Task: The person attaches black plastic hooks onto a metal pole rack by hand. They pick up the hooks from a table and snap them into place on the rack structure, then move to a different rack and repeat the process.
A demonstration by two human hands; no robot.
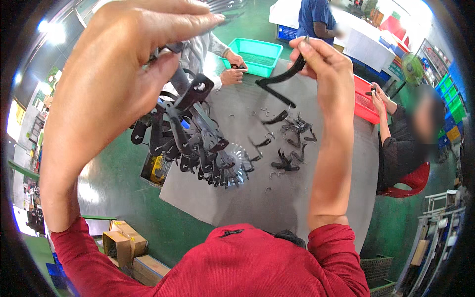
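Fingers [307, 48] of right hand [325, 57] pinch bent black strip [283, 77] by upper end; long axis slopes down-left, above surface [198, 198]. Left hand [123, 59] farther off, beside clustered black parts [178, 129]; its grip unclear.

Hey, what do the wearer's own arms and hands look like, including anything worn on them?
The bare, ungloved left hand and bare, ungloved right hand show no watch or bracelet. The deep red fabric left sleeve and matching red fabric right sleeve end partway along the arms, leaving much of both forearms uncovered. No markings stand out on either sleeve.
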